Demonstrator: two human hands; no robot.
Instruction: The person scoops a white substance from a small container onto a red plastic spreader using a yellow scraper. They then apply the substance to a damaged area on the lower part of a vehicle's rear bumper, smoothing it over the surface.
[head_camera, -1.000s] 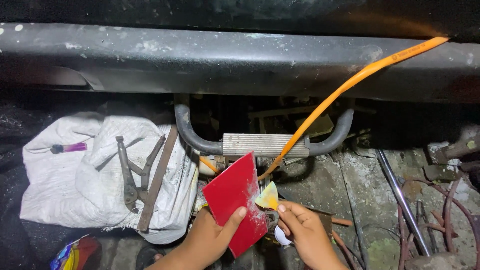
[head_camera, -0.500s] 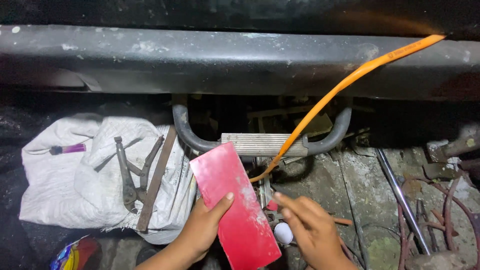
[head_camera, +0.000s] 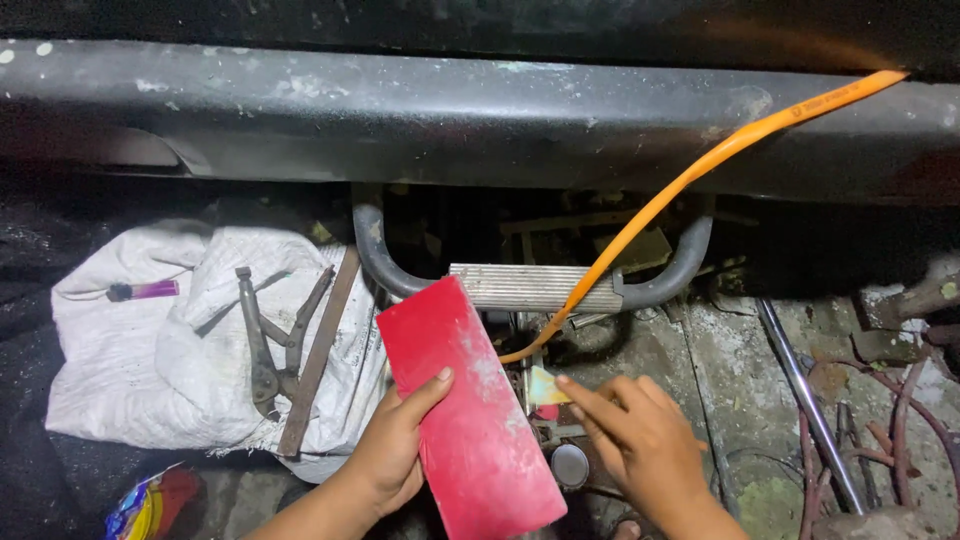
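A long dark metal beam, scuffed and speckled with pale marks, ran across the whole top of the view. Under it on the left lay a crumpled white sack spread on the ground, carrying a pair of worn pliers, a flat rusty metal strip leaning beside them, and a small purple lighter near its upper left edge. An orange hose came down from the upper right corner in 1 long curve and ended just behind the red board. A ribbed grey step plate sat between 2 curved black tube ends below the beam. A shiny steel rod lay slanted on the dirty concrete floor at right, near some reddish wires.

The flat red board, a plain rectangle dusted with white smears, stood tilted in the middle of the view. The left hand gripped its left edge, thumb laid across the red face and fingers hidden behind. The right hand was loosely open, holding nothing, its forefinger stretched out and touching a small pale yellow scrap just right of the board. A small round metal cap lay below that scrap. A colourful wrapper, red, yellow and blue, showed at the bottom left corner.
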